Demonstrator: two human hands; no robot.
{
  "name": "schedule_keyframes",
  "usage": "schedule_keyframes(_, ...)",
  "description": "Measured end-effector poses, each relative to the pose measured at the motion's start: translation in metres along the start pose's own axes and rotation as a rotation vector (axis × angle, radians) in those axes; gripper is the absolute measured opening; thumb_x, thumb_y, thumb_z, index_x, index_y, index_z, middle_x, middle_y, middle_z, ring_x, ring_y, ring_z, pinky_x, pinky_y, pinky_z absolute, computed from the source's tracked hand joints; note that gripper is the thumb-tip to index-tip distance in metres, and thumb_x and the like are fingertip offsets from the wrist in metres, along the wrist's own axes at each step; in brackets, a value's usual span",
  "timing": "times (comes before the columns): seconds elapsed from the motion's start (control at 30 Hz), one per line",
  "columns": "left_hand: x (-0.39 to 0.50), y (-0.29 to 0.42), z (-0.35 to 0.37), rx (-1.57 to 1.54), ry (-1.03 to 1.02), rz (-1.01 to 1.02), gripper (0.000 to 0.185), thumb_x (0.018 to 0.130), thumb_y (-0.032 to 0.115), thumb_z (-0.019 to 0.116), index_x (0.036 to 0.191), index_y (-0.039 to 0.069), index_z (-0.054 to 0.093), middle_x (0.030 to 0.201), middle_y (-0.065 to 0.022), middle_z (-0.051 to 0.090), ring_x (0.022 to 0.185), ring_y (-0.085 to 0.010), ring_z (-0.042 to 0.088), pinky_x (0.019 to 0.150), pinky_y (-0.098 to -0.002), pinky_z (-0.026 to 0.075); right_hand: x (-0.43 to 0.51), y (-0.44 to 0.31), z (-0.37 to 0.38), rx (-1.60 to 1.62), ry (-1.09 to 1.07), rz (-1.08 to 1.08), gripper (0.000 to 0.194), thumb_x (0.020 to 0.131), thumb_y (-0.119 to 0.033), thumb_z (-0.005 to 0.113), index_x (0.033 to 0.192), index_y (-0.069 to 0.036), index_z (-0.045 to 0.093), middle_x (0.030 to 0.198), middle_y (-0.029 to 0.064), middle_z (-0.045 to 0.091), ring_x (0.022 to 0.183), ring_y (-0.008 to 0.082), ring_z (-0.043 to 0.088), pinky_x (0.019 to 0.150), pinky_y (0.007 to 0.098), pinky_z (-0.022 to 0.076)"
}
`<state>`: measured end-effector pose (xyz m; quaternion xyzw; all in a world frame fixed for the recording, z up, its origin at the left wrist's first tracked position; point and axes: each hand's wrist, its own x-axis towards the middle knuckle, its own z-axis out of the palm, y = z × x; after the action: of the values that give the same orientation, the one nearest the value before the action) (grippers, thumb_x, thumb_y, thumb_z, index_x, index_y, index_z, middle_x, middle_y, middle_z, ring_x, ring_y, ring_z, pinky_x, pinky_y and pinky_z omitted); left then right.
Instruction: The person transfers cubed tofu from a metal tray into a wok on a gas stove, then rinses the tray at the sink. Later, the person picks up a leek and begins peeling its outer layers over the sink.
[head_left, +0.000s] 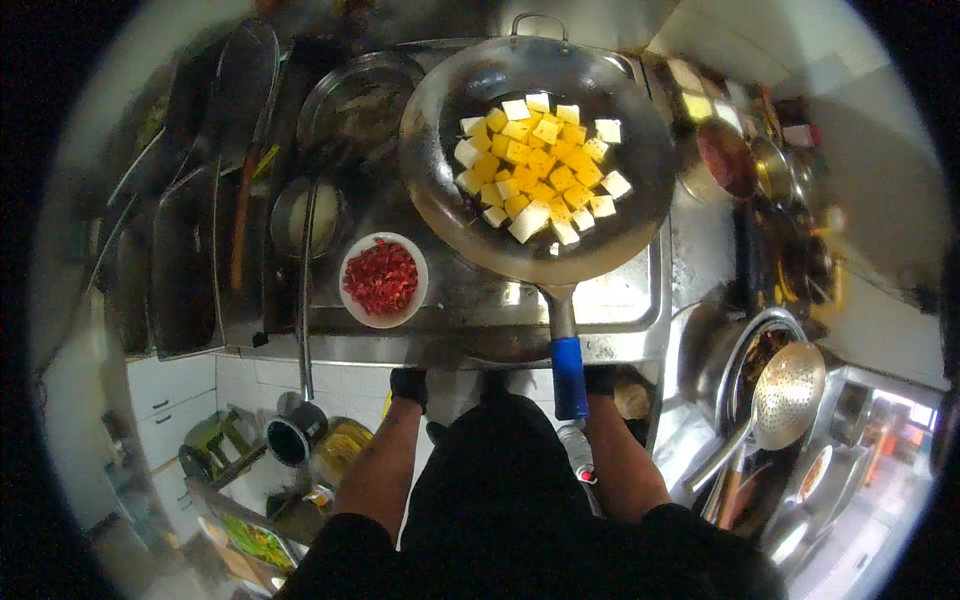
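Both of my hands wear dark gloves at the front edge of the steel cooktop. My left hand (409, 387) is near the edge below the white bowl (345, 289) of chopped red pieces; its fingers cannot be made out. My right hand (602, 379) is just right of the blue handle grip (570, 375) of a large wok (442, 217), partly hidden; whether it touches the handle cannot be told. White and yellow cubes (541, 162), like tofu, lie heaped in the middle of the wok.
A ladle (307, 300) with a long metal handle lies left of the bowl. At the right, a perforated skimmer (789, 394) rests over a steel pot (720, 367). A round lid or pan (360, 112) is behind the ladle, and a tray of greens (259, 540) sits lower left.
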<state>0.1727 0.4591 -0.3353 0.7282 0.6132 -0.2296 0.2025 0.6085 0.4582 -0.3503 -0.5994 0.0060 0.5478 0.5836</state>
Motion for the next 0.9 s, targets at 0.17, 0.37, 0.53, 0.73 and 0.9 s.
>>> schedule_keyframes(0.17,-0.002,0.017,-0.019,0.125,-0.099,0.003,0.017,0.087,0.030,0.066,0.094,0.020,0.077,0.096,-0.0096,0.077,0.095,-0.0273,0.075,0.075,-0.0423,0.058,0.011,-0.004,0.014,-0.018,-0.020,0.021,0.042,0.102,-0.035,0.057,0.133,-0.006,0.057,0.126,0.0161,0.065,0.111,0.0349,0.065,0.093,0.0514,0.0555)
schedule_keyframes(0.37,0.017,0.015,0.012,0.041,-0.152,-0.017,0.025,0.090,0.029,0.065,0.111,0.019,0.075,0.110,-0.0091,0.076,0.104,-0.0263,0.073,0.085,-0.0418,0.058,0.004,-0.004,0.002,-0.043,-0.040,0.063,0.042,0.102,-0.035,0.056,0.133,-0.006,0.057,0.126,0.0159,0.066,0.111,0.0351,0.065,0.093,0.0525,0.0553)
schedule_keyframes(0.53,0.028,0.013,0.048,-0.244,0.406,0.021,0.030,0.095,0.029,0.062,0.122,0.017,0.070,0.117,-0.0105,0.073,0.107,-0.0269,0.070,0.087,-0.0410,0.057,-0.022,-0.020,-0.044,-0.085,-0.060,0.143,0.042,0.102,-0.035,0.056,0.134,-0.006,0.058,0.126,0.0157,0.066,0.112,0.0353,0.065,0.093,0.0535,0.0551)
schedule_keyframes(0.73,0.026,0.031,0.019,-0.456,0.274,-0.143,0.028,0.096,0.030,0.062,0.119,0.015,0.071,0.112,-0.0096,0.073,0.101,-0.0257,0.069,0.083,-0.0401,0.056,-0.007,-0.049,-0.071,-0.212,-0.157,0.291,0.042,0.102,-0.035,0.056,0.134,-0.007,0.058,0.126,0.0155,0.067,0.112,0.0355,0.066,0.093,0.0546,0.0548)
schedule_keyframes(0.9,0.026,0.032,-0.010,-0.616,0.249,-0.236,0.027,0.096,0.030,0.063,0.116,0.013,0.071,0.108,-0.0088,0.073,0.096,-0.0248,0.069,0.079,-0.0393,0.055,0.008,-0.054,-0.067,-0.331,-0.176,0.398,0.042,0.102,-0.035,0.056,0.134,-0.007,0.059,0.126,0.0154,0.067,0.112,0.0356,0.066,0.093,0.0555,0.0546)
